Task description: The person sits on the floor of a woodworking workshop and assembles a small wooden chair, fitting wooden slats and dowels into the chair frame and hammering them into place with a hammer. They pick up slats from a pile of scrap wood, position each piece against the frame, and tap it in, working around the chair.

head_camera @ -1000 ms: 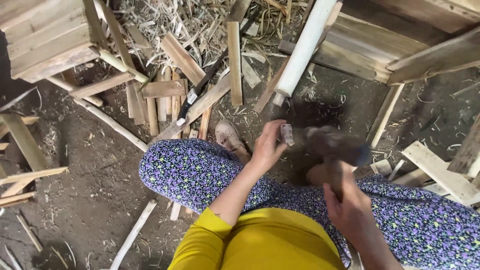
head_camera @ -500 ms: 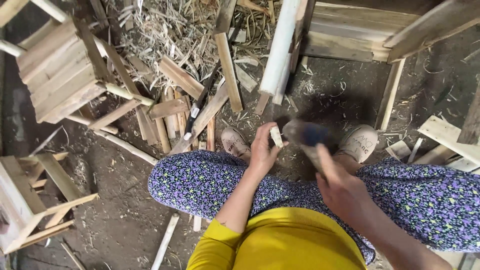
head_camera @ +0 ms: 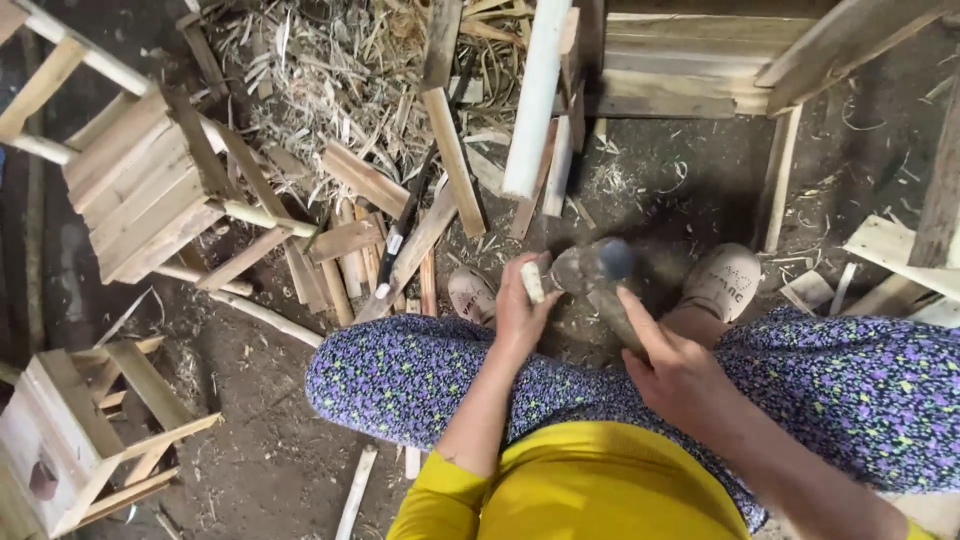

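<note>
The left hand (head_camera: 520, 310) was closed around a short pale wooden peg (head_camera: 533, 282), holding it upright just above the dirt floor (head_camera: 250, 460), between the person's two feet. The right hand (head_camera: 675, 370) gripped the handle of a dark blurred hammer (head_camera: 597, 272), whose head was just right of the peg; whether it touched the peg could not be told through the blur. Both forearms crossed over knees clad in purple flowered trousers (head_camera: 400, 375), above a yellow shirt (head_camera: 590, 490).

A beige slip-on shoe (head_camera: 472, 293) sat just left of the left hand, and a second beige shoe (head_camera: 722, 280) lay right of the hammer. The only bare ground for moving was the dark patch between the shoes and the strip of floor to the near left.

Far of the hands, a long pale round wooden pole (head_camera: 535, 95) stood tilted. A heap of flat wooden slats (head_camera: 370, 230) and a spread of straw-like wood shavings (head_camera: 310, 70) crowded the far left. A slatted wooden stool (head_camera: 150, 185) lay tipped at the left edge, and a small box-like wooden frame (head_camera: 60, 440) stood at the near left corner. A larger pale wooden frame (head_camera: 700, 70) closed off the far right, with loose pale boards (head_camera: 890, 245) at the right edge.
</note>
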